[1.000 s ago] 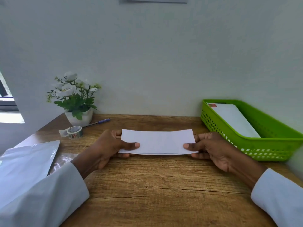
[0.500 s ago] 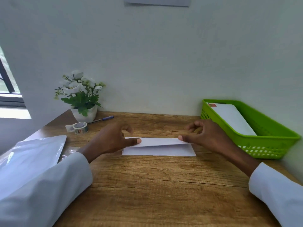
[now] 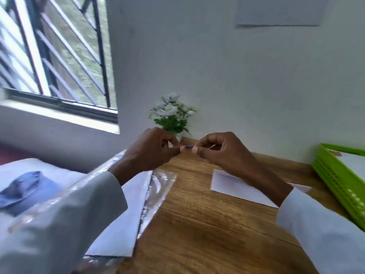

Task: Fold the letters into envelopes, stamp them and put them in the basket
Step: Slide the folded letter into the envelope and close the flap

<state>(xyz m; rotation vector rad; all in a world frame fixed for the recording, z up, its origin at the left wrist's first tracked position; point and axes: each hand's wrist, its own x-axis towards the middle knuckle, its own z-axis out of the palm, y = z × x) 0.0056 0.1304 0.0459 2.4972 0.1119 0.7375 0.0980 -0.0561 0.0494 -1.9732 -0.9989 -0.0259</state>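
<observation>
- Both hands have left the folded envelope (image 3: 235, 185), which half a second ago lay under their fingertips; they are now raised together at frame centre, and the view has swung left to take in the barred window (image 3: 57, 54) at upper left.
- Left hand (image 3: 152, 153) and right hand (image 3: 221, 153) each have fingers curled, thumb and forefinger pinching opposite ends of a small purple item (image 3: 189, 146). It is too small and blurred to name; it may be the pen or a stamp being readied.
- Holding it up between both hands, in front of the flower pot (image 3: 173, 117), suggests something is being opened or peeled, which needs two opposing pinches.
- That envelope rests flat on the wooden desk (image 3: 197, 224) at centre right, partly hidden by the right forearm, parked within reach for stamping.
- A green basket (image 3: 339, 182) sits at the right edge, holding at least one white envelope; placed close so finished mail drops straight in.
- Plastic-wrapped white sheets (image 3: 126, 214) lie at lower left under the left sleeve, likely the supply pile.
</observation>
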